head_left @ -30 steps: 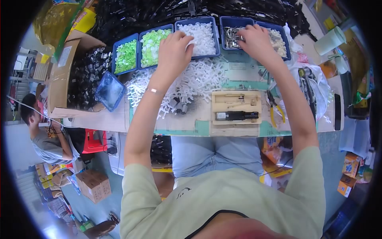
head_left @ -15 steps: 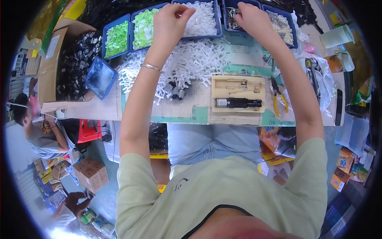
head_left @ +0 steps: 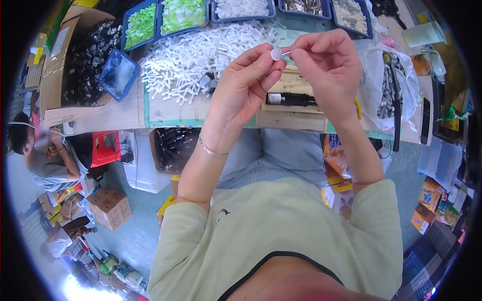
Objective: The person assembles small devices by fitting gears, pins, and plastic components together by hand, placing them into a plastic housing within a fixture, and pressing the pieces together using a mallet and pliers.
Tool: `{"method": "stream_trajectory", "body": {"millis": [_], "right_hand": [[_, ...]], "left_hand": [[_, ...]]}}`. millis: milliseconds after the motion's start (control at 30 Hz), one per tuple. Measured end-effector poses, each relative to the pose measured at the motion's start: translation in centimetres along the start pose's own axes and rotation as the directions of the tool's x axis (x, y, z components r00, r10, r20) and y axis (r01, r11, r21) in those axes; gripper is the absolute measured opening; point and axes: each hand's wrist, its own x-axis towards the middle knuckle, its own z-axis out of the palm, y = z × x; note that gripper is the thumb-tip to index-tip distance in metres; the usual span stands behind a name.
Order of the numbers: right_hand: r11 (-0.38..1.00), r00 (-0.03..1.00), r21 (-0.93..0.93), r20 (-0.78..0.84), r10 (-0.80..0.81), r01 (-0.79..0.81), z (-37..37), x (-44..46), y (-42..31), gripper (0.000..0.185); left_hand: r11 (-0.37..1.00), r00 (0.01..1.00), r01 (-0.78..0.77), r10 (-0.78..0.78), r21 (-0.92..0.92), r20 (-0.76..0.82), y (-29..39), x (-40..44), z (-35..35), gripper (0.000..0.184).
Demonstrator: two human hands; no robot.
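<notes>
White disc (head_left: 275,54) and thin metal pin (head_left: 286,52), close together above the worktable (head_left: 125,113).
Disc nipped between thumb and fingers of the left hand (head_left: 247,80), pin in a fingertip pinch of the right hand (head_left: 329,67), near end right at the disc (too small to tell whether pushed in). Just below the grip, partly hidden, a cream tray (head_left: 288,80) with a black tool (head_left: 291,99) in it; left of the grip, a loose heap of white plastic pieces (head_left: 173,65); beyond, a row of blue bins (head_left: 243,19); to the right, a plastic bag (head_left: 370,95) of grey parts (head_left: 387,95); farther left, a cardboard box (head_left: 54,83) of black parts (head_left: 90,60).
</notes>
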Motion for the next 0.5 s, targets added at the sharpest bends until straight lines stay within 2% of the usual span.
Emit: {"method": "stream_trajectory", "body": {"millis": [33,133,267,333,367,433,467,500], "right_hand": [[1.000,1.000,-0.003,-0.003,0.005,-0.005,0.2,-0.5,-0.2,0.022],[0.984,0.997,-0.168,0.063,-0.050,0.060,0.3,-1.4,-0.9,0.021],[0.992,0.999,-0.122,0.041,-0.026,0.031,0.3,-2.3,-1.1,0.021],[0.980,0.992,-0.177,0.094,-0.080,0.096,0.0,-2.8,-1.1,0.020],[0.980,0.993,-0.177,0.094,-0.076,0.091,-0.1,-3.1,-1.1,0.020],[0.876,0.981,-0.454,0.168,-0.097,0.164,-0.5,-3.8,-1.0,0.015],[0.875,0.982,-0.458,0.162,-0.091,0.157,-0.5,-4.3,-1.2,0.015],[0.925,0.993,-0.378,0.093,0.074,-0.033,-0.4,-5.0,-1.7,0.014]], "left_hand": [[1.000,1.000,-0.015,0.015,-0.002,-0.010,-0.4,-0.5,0.2,0.020],[0.999,0.999,-0.035,0.034,-0.028,-0.027,-1.1,-1.7,0.3,0.020],[0.998,0.997,-0.059,0.059,-0.001,-0.040,-1.7,-2.5,0.3,0.020],[0.998,0.997,-0.064,0.064,-0.002,-0.038,-2.1,-2.9,0.3,0.018],[0.986,0.986,-0.144,0.150,0.080,-0.074,-2.4,-3.2,0.3,0.016],[0.894,0.917,-0.321,0.376,0.312,-0.135,-3.0,-3.7,0.7,0.017],[0.897,0.919,-0.314,0.369,0.311,-0.138,-3.4,-4.2,0.5,0.017],[0.604,0.795,-0.472,0.606,0.643,0.014,-3.9,-4.9,0.1,0.018]]}}
